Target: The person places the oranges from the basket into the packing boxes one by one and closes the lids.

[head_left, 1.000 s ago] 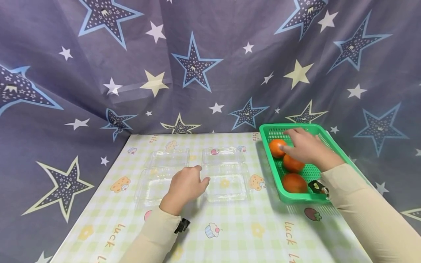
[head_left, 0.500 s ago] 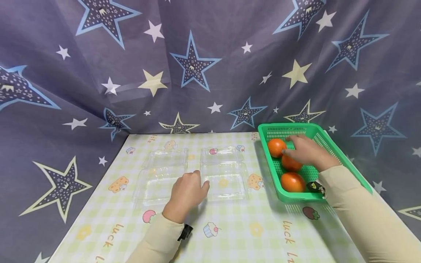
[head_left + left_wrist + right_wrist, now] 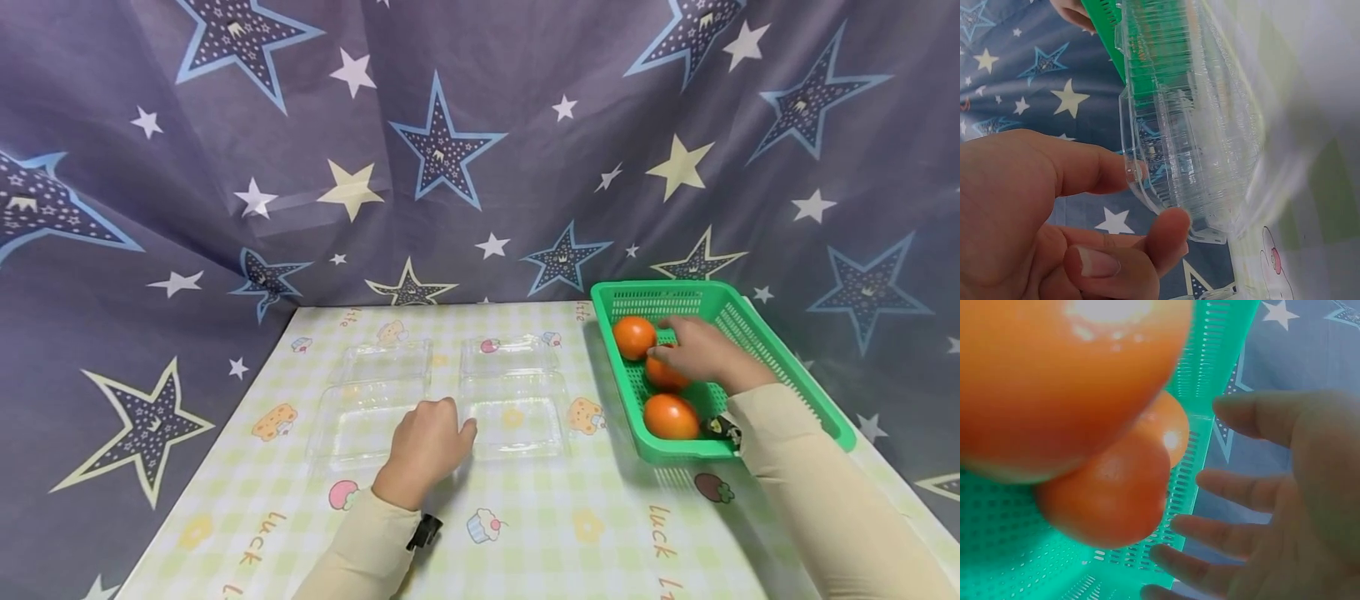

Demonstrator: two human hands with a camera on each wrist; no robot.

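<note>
My right hand (image 3: 701, 354) is inside the green basket, over the middle of three round, glossy orange-red fruits. In the right wrist view its fingers (image 3: 1235, 487) are spread and hold nothing. The middle fruit (image 3: 666, 371) is partly covered by the hand; the far fruit (image 3: 634, 337) and the near fruit (image 3: 671, 417) lie beside it. My left hand (image 3: 427, 454) is between two clear plastic clamshell boxes, the left box (image 3: 352, 433) and the right box (image 3: 517, 417), both with lids raised. Its loosely curled fingers are at a plastic rim (image 3: 1132, 150), a gap showing between thumb and index finger.
The green basket (image 3: 637, 446) stands at the table's right side. A checked, printed cloth (image 3: 540, 533) covers the table. Behind it hangs a dark curtain (image 3: 480, 167) with stars.
My right hand has lowered and shifted from above the far fruit toward the middle one. My left hand has drawn slightly back toward me. The boxes and the basket have stayed in place.
</note>
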